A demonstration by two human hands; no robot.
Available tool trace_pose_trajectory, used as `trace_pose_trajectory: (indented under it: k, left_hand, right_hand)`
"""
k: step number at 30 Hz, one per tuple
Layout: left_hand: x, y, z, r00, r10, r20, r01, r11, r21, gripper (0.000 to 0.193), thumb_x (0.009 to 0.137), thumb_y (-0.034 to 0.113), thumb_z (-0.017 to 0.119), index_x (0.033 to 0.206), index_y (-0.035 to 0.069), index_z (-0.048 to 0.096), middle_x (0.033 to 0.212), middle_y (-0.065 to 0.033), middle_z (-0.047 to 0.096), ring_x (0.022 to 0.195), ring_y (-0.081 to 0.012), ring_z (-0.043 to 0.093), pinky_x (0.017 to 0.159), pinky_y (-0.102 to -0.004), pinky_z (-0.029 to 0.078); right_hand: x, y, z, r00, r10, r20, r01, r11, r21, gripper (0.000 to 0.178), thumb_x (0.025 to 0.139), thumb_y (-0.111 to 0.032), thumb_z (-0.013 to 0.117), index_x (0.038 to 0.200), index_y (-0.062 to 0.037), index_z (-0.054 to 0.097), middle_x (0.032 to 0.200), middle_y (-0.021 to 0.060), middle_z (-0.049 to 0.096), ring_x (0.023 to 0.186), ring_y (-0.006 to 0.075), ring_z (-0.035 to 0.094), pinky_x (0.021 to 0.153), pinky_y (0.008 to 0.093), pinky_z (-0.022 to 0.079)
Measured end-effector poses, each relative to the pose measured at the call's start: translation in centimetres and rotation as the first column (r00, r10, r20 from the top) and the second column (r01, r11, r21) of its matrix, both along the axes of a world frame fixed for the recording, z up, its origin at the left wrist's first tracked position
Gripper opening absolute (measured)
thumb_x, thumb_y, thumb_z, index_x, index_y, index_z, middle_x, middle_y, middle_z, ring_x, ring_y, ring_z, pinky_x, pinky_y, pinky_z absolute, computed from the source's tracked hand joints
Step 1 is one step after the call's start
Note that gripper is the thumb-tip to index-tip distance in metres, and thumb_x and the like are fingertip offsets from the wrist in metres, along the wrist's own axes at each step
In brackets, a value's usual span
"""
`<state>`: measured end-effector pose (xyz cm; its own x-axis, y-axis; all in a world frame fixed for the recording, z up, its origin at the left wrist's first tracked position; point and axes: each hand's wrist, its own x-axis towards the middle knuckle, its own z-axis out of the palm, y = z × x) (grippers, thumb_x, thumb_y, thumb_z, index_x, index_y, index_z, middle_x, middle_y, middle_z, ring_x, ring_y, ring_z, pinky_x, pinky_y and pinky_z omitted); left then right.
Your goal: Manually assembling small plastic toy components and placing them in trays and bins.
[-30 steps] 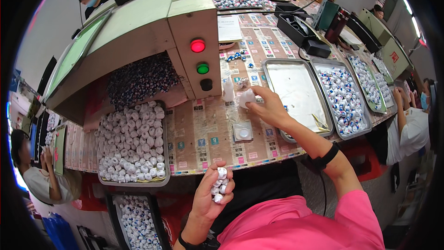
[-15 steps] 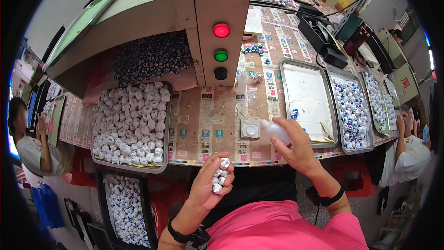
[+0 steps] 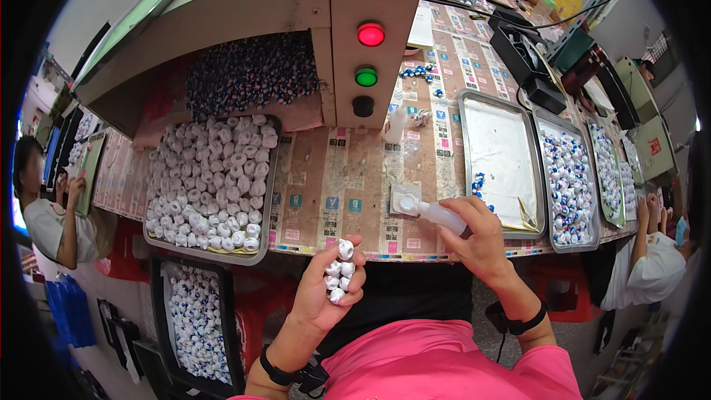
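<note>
My left hand (image 3: 315, 296) is closed around several small white balls (image 3: 341, 270), which show in a cluster between palm and fingertips. In my right hand (image 3: 483, 243) is a translucent white squeeze bottle (image 3: 446, 216), tilted so its nozzle points left. The nozzle tip meets or hovers over a small square pale dish (image 3: 405, 199) on the table; contact cannot be made out. A second white bottle (image 3: 396, 124) stands upright farther back. To the left, a metal tray (image 3: 222, 258) is filled with white ball-shaped pieces (image 3: 211, 178).
A machine housing (image 3: 370, 0) with red and green lights rises over dark blue pieces (image 3: 252, 74). Right of me lie a shallow tray (image 3: 500, 148) with a few blue pieces and a tray of blue-and-white balls (image 3: 566, 181). A black crate (image 3: 231, 326) stands low left. Co-workers sit around.
The bottle in my right hand has shifted left, bringing its nozzle to the small dish. My left hand has turned slightly, showing more white balls. The whole view has shifted a little.
</note>
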<state>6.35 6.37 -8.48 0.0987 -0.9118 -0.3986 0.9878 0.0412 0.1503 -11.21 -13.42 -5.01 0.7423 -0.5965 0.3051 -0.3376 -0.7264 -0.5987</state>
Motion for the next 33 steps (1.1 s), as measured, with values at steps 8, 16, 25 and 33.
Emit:
trace_pose_trajectory:
  k: [8,16,25,33]
  left_hand:
    - [-0.5,0.2,0.2,1.0,0.02,-0.02,-0.019,0.999,0.03,0.031,0.095,0.024,0.047,0.117,0.004,0.055,0.092,-0.0081,0.059,0.065,-0.0155,0.049,0.04,-0.0223,0.035]
    - [-0.6,0.5,0.3,1.0,0.024,-0.012,-0.024,0.999,0.036,0.032,0.095,0.022,0.048,0.12,0.002,0.054,0.092,-0.0083,0.058,0.067,-0.015,0.049,0.042,-0.0223,0.035]
    - [-0.5,0.7,0.0,0.999,0.019,-0.047,-0.019,1.0,-0.006,0.034,0.094,0.019,0.049,0.121,0.0,0.052,0.092,-0.0079,0.059,0.068,-0.0147,0.052,0.044,-0.0222,0.036]
    - [-0.4,0.8,0.0,0.999,0.022,-0.044,-0.02,0.999,0.031,0.034,0.093,0.02,0.05,0.12,0.0,0.054,0.092,-0.0085,0.057,0.067,-0.0153,0.049,0.041,-0.0222,0.036]
  right_hand:
    - [0.2,0.0,0.8,0.997,0.045,-0.061,-0.049,0.997,-0.067,0.037,0.069,-0.003,0.071,0.105,-0.0043,0.062,0.089,0.0131,0.058,0.081,0.0302,0.058,0.07,0.0374,0.048]
    - [0.6,0.1,1.3,0.993,0.081,-0.082,-0.091,0.988,-0.126,0.036,0.07,-0.002,0.071,0.105,-0.0048,0.063,0.086,0.0125,0.057,0.078,0.0294,0.057,0.068,0.0376,0.047]
    - [0.7,0.1,1.2,0.993,0.079,-0.087,-0.087,0.992,-0.092,0.036,0.069,-0.002,0.072,0.104,-0.0059,0.064,0.082,0.0111,0.055,0.075,0.0281,0.056,0.066,0.0364,0.046]
    - [0.6,0.0,1.2,0.993,0.083,-0.09,-0.092,0.991,-0.1,0.037,0.069,-0.002,0.072,0.105,-0.0062,0.065,0.083,0.0107,0.055,0.076,0.0279,0.055,0.068,0.0369,0.046]
